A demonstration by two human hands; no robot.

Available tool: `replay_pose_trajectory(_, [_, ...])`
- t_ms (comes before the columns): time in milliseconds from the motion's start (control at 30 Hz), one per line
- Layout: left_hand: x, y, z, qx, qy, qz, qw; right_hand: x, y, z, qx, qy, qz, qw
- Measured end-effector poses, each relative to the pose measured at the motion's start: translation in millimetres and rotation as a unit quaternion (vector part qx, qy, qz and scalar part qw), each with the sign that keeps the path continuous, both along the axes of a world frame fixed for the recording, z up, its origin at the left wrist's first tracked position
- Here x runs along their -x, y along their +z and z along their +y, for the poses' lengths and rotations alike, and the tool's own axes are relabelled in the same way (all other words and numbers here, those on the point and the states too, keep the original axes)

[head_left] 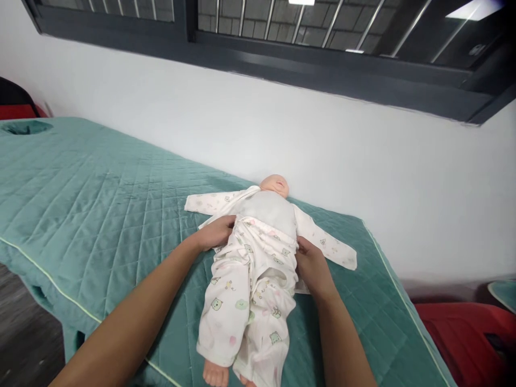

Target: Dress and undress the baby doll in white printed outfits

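A baby doll lies on its back on the green quilted cover, its feet toward me. It wears white printed pants and a white printed jacket spread open at the front, showing its pale grey torso. My left hand is closed at the left side of the pants' waistband, the fingertips partly tucked behind the cloth. At the waistband's right side, my right hand pinches the edge. The doll's toes stick out below one pant leg.
The green quilted cover spreads over a long bed with a face hole at the far left. Behind it runs a white wall below a dark-framed window. A red object stands at the right.
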State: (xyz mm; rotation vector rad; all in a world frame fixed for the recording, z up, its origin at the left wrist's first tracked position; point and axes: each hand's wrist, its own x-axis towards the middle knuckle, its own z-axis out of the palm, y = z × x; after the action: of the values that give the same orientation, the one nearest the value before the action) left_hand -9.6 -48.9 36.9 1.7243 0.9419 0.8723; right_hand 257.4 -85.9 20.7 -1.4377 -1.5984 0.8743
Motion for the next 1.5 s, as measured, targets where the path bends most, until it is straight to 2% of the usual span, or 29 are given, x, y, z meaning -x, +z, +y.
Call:
replay_pose_trajectory(200, [5, 0.3, 0, 0.066, 0.016, 0.007, 0.998, -10, -2, 3, 0.010, -0.026, 0.026, 0.999])
replay_pose_trajectory(300, [8, -2.7, -3, 0.086, 0.032, -0.030, 0.995, -13, -3, 3, 0.008, -0.023, 0.041, 0.999])
replay_pose_trajectory(400, [10, -10.8, -4, 0.062, 0.064, -0.073, 0.993, -14, -5, 3, 0.021, -0.001, 0.063, 0.998])
replay_pose_trajectory(533, [10, -19.4, -3, -0.007, 0.128, -0.076, 0.989, -16, -5, 3, 0.038, 0.029, 0.079, 0.996])
replay_pose_trajectory(700, [6, -16.9, -2, -0.046, 0.150, -0.076, 0.985, -12, 3, 0, -0.010, -0.064, 0.029, 0.997])
replay_pose_trajectory(800, [4, -14.2, -3, -0.034, 0.162, -0.074, 0.983, -6, 11, -5, -0.037, -0.050, 0.028, 0.998])
replay_pose_trajectory(1000, [8, -16.4, 3, 0.011, 0.146, -0.087, 0.985, -2, 20, -12, -0.031, -0.030, 0.030, 0.999])
replay_pose_trajectory(1200, [8, -22.6, 12, 0.113, 0.062, -0.197, 0.972, 3, 18, -10, -0.073, -0.032, 0.068, 0.994])
replay_pose_trajectory(1333, [5, -19.4, 8, 0.074, 0.085, -0.175, 0.978, 5, 16, -8, -0.108, -0.029, 0.087, 0.990])
replay_pose_trajectory(1500, [5, -18.0, 5, -0.002, 0.100, -0.131, 0.986, 6, 16, -8, -0.078, 0.008, 0.064, 0.995])
